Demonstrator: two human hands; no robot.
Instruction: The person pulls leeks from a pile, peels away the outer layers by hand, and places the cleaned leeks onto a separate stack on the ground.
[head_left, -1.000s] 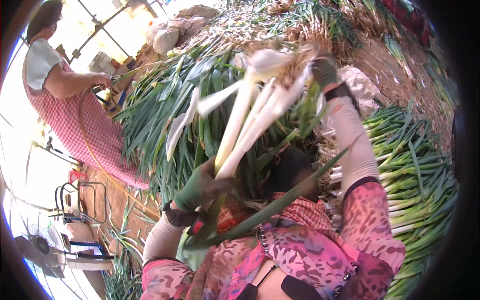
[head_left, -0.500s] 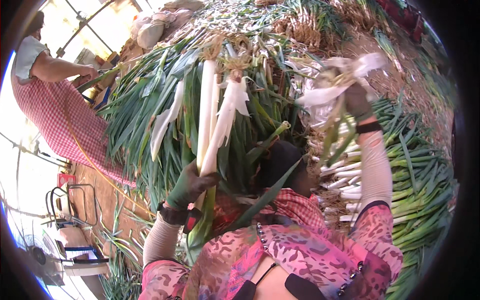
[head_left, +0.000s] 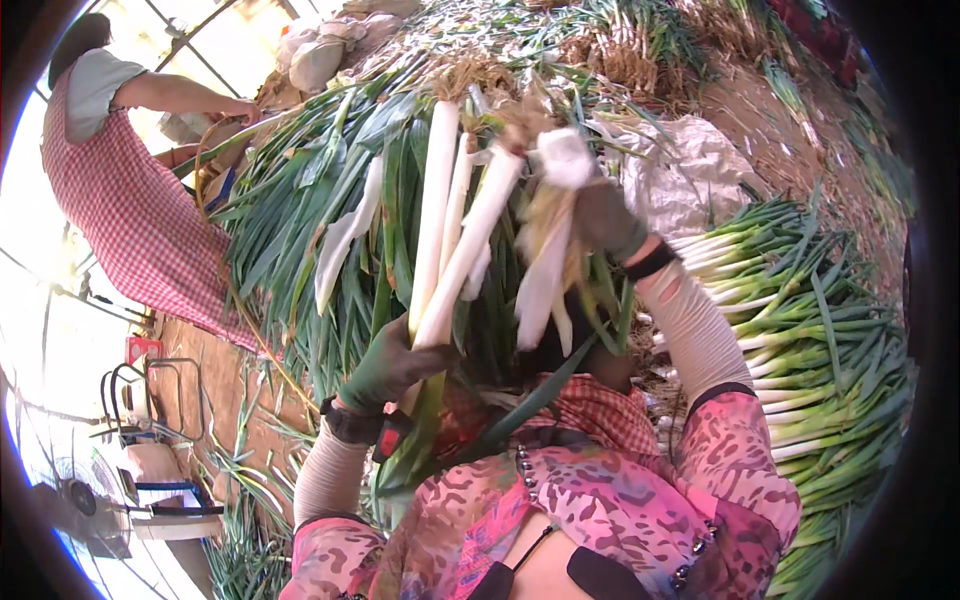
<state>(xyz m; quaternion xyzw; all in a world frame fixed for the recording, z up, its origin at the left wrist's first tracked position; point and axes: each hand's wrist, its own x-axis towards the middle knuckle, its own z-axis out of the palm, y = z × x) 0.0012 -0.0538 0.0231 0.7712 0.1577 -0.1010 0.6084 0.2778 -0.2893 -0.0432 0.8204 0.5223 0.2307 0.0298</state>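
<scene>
My gloved left hand [head_left: 398,362] is closed round the lower part of a long green onion [head_left: 472,245], whose roots point away from me. Its white shaft leans to the right, and a loose skin flap hangs beside it. Two more white shafts [head_left: 432,205] lie just left of it; whether my fingers also hold these I cannot tell. My gloved right hand [head_left: 608,222], slightly blurred, grips a bunch of peeled-off onion skins [head_left: 546,285], white and yellowish, right of the root end. Under both hands spreads a large heap of green onions [head_left: 300,215].
Rows of green onions [head_left: 800,350] lie at my right, near a whitish sheet [head_left: 690,170]. A co-worker in a checked apron [head_left: 140,215] stands at the far left, by a yellow hose [head_left: 245,315]. A fan [head_left: 80,497] and a metal frame [head_left: 175,400] are at lower left.
My right hand has swung left and inward with the skins, from out at the right to beside the onion's root end. My left hand keeps its grip. The co-worker's arm has shifted right.
</scene>
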